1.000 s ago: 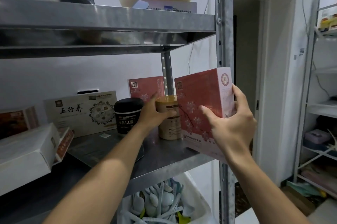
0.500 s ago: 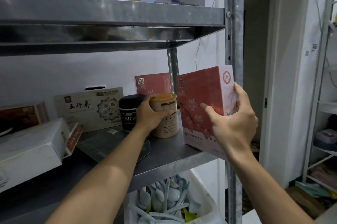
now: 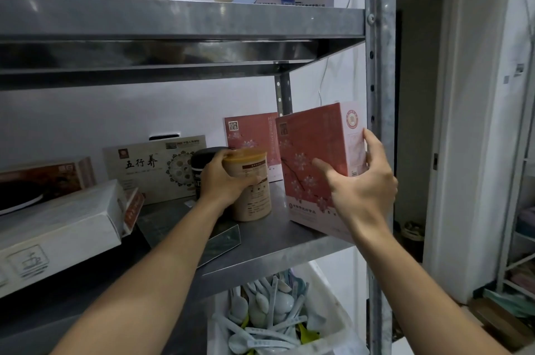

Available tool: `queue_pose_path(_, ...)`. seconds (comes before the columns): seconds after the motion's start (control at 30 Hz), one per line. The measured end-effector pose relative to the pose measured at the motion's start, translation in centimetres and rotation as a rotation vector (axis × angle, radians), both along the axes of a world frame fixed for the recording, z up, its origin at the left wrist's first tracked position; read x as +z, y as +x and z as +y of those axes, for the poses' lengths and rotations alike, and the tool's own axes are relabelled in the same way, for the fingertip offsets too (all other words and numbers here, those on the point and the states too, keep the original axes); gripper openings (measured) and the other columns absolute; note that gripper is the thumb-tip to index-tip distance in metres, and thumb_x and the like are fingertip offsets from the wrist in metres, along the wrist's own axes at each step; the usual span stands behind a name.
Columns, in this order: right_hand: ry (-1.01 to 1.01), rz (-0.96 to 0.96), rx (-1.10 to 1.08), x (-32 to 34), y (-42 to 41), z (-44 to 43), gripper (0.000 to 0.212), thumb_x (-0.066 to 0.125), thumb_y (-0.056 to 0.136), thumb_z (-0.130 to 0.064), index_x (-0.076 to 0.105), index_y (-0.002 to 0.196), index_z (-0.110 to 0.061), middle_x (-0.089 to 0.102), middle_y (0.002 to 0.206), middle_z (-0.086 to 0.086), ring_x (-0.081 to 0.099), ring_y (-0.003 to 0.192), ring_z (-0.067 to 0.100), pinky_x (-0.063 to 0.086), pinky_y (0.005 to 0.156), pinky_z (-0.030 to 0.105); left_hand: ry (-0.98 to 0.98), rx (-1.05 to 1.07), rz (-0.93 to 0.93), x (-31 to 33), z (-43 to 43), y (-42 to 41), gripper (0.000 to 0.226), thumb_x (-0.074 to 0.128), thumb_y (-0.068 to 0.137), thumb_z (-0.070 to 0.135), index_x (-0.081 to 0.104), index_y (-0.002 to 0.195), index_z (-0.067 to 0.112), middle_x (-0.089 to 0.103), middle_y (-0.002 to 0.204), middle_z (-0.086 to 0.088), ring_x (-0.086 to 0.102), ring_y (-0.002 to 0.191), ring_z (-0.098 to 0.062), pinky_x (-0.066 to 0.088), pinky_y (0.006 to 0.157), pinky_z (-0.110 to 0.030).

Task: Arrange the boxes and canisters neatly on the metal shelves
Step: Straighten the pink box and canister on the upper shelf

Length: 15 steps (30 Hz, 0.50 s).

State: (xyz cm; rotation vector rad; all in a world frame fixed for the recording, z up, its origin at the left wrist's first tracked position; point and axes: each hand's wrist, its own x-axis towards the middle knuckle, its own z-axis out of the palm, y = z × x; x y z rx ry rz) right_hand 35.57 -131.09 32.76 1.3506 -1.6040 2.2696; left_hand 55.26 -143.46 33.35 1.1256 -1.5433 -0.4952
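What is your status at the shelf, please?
Left hand grips the tan canister, upright on the middle shelf. Right hand holds the pink box, tilted at the shelf's front edge. Black canister right beside the tan one.

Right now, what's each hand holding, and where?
The left hand grips the tan canister around its upper half. The right hand holds the pink box at its right edge, thumb on the front, fingers on the side.
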Motion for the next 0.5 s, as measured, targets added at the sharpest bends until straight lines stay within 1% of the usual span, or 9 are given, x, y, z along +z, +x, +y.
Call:
queue_pose_path(0.1, 0.0, -0.002, 0.012, 0.0, 0.2, -0.2, 0.093, 0.09, 0.065, -0.044, 0.045, 0.144, -0.024, 0.065, 0.128, -0.003, 0.065, 0.104, 0.015, 0.055, 0.091, 0.032, 0.021, -0.008, 0.002, 0.0, 0.3, 1.1, 0.069, 0.092, 0.06, 0.017, 0.053, 0.116, 0.027, 0.059, 0.113, 0.006, 0.057, 0.103, -0.016, 0.053, 0.084, -0.036)
queue_pose_path(0.2, 0.002, 0.011, 0.006, -0.1, 0.2, -0.5, 0.093, 0.09, 0.066, -0.043, 0.045, 0.144, -0.023, 0.064, 0.13, -0.003, 0.064, 0.109, 0.018, 0.054, 0.093, 0.032, 0.03, -0.019, 0.008, 0.1, 0.9, 1.9, 0.07, 0.092, 0.061, 0.015, 0.052, 0.118, 0.026, 0.06, 0.113, 0.005, 0.057, 0.103, -0.017, 0.053, 0.085, -0.038)
queue_pose_path(0.27, 0.01, 0.023, 0.006, -0.2, 0.4, -0.6, 0.093, 0.09, 0.065, -0.046, 0.044, 0.144, -0.025, 0.065, 0.129, -0.002, 0.065, 0.109, 0.02, 0.056, 0.093, 0.04, 0.033, -0.021, 0.019, 0.1, 1.2, 2.3, 0.07, 0.091, 0.061, 0.014, 0.051, 0.116, 0.027, 0.059, 0.113, 0.005, 0.057, 0.102, -0.017, 0.052, 0.081, -0.035)
queue_pose_path(0.3, 0.013, 0.027, 0.009, -0.2, 0.5, -0.7, 0.093, 0.089, 0.065, -0.047, 0.044, 0.144, -0.026, 0.066, 0.128, -0.002, 0.066, 0.107, 0.021, 0.057, 0.091, 0.043, 0.029, -0.021, 0.02, 0.1, 1.4, 2.5, 0.069, 0.091, 0.061, 0.014, 0.051, 0.116, 0.028, 0.059, 0.113, 0.005, 0.056, 0.101, -0.016, 0.051, 0.078, -0.032)
queue_pose_path(0.37, 0.016, 0.033, 0.01, -0.2, 0.8, -0.8, 0.092, 0.089, 0.065, -0.047, 0.045, 0.143, -0.027, 0.067, 0.125, -0.003, 0.066, 0.105, 0.021, 0.057, 0.089, 0.043, 0.024, -0.025, 0.012, 0.1, 1.5, 2.7, 0.069, 0.091, 0.062, 0.015, 0.05, 0.116, 0.028, 0.059, 0.113, 0.006, 0.056, 0.101, -0.015, 0.048, 0.075, -0.029)
queue_pose_path(0.43, 0.019, 0.035, 0.011, -0.1, 1.0, -0.8, 0.091, 0.09, 0.065, -0.046, 0.046, 0.143, -0.027, 0.067, 0.124, -0.004, 0.065, 0.106, 0.021, 0.055, 0.093, 0.04, 0.017, -0.035, -0.016, 0.1, 1.7, 2.8, 0.069, 0.091, 0.063, 0.017, 0.051, 0.118, 0.027, 0.059, 0.113, 0.006, 0.056, 0.1, -0.014, 0.047, 0.074, -0.027)
queue_pose_path(0.5, 0.027, 0.029, 0.034, -0.1, 1.2, -0.9, 0.091, 0.089, 0.064, -0.046, 0.045, 0.142, -0.027, 0.067, 0.12, -0.005, 0.065, 0.104, 0.021, 0.055, 0.092, 0.041, 0.002, -0.028, -0.06, 0.2, 1.9, 2.9, 0.071, 0.091, 0.063, 0.024, 0.051, 0.122, 0.027, 0.059, 0.117, 0.006, 0.056, 0.103, -0.014, 0.048, 0.077, -0.028)
